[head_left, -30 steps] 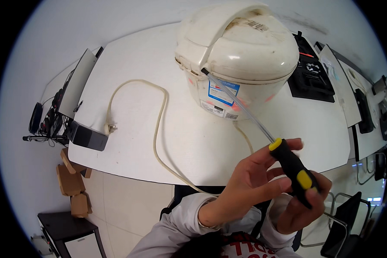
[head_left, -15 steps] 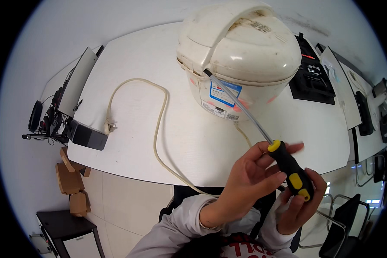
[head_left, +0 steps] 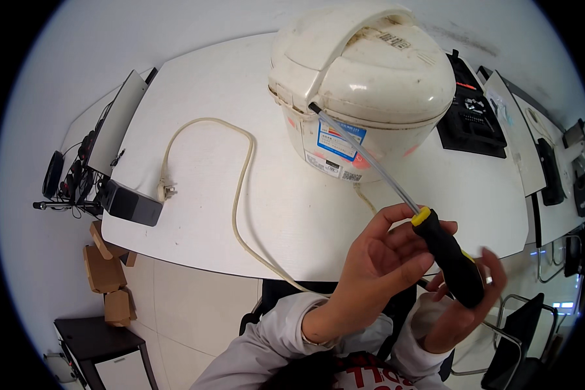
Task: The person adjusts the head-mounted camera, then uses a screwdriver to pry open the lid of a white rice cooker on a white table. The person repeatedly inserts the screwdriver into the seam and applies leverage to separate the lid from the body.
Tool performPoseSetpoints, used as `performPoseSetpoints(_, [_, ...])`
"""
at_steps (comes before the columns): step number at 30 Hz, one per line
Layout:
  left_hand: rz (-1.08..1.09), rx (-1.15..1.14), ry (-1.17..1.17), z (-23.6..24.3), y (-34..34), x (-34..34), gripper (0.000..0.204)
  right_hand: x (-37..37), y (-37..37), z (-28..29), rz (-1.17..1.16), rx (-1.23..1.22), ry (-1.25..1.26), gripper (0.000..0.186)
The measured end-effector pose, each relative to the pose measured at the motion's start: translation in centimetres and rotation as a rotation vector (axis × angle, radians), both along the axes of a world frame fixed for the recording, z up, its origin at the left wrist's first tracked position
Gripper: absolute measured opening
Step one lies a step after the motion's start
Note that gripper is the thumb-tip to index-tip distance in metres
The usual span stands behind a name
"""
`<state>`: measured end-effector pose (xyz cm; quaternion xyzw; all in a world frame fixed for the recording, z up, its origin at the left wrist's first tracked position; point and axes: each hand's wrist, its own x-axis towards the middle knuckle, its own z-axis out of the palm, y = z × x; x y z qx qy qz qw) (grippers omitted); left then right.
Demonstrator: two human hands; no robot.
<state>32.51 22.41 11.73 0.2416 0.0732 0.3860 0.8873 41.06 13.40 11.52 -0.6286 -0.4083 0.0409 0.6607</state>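
Observation:
A grimy white rice cooker (head_left: 370,84) with a carry handle, labels and a pale cord (head_left: 240,201) sits on the white table (head_left: 195,175). A screwdriver (head_left: 450,259) with a black and yellow grip slants up to it, its dark tip at the handle's lower pivot. My left hand (head_left: 370,279) has curled fingers round the upper grip near the yellow collar. My right hand (head_left: 461,312) is at the lower end of the grip, fingers bent around it, partly hidden by it.
A black tool case (head_left: 474,123) lies open behind the cooker at the right. At the left are a dark grey box (head_left: 130,205), a monitor and tangled cables. Cardboard boxes (head_left: 107,273) and a dark cabinet (head_left: 97,344) stand below. Chairs (head_left: 523,331) are at the lower right.
The screwdriver's grip has turned, so its yellow side patches are mostly out of sight. My right fingers have shifted around its end. The cooker moved slightly right in view, then stayed.

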Motion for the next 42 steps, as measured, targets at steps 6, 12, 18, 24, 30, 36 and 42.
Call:
performPoseSetpoints(6, [0.024,0.085,0.006,0.2,-0.3,0.0,0.065,-0.2,0.0,0.0,0.02,0.031,-0.134,0.024])
performPoseSetpoints(12, [-0.106,0.053,0.031,0.6,0.1,-0.1,0.072,0.4,-0.3,0.7,-0.009,-0.071,-0.468,0.026])
performPoseSetpoints(18, [-0.137,-0.026,-0.076,1.0,0.1,-0.4,0.066,0.0,0.2,0.4,-0.06,0.011,-0.114,0.061])
performPoseSetpoints(24, [-0.129,0.016,-0.148,0.8,-0.1,0.0,0.062,0.6,-0.2,-1.0,-0.019,0.086,-0.229,0.034])
performPoseSetpoints(30, [-0.157,0.005,0.015,0.1,-0.2,0.0,0.069,0.8,-0.2,0.2,0.06,-0.001,-0.495,0.034])
performPoseSetpoints(36, [0.007,-0.02,0.015,0.8,-0.3,-0.2,0.067,0.8,0.7,0.1,0.017,0.163,-0.276,0.044])
performPoseSetpoints(42, [0.016,-0.037,-0.038,0.4,-0.6,-0.2,0.056,0.1,-0.5,-0.7,-0.163,-0.047,-0.269,0.05])
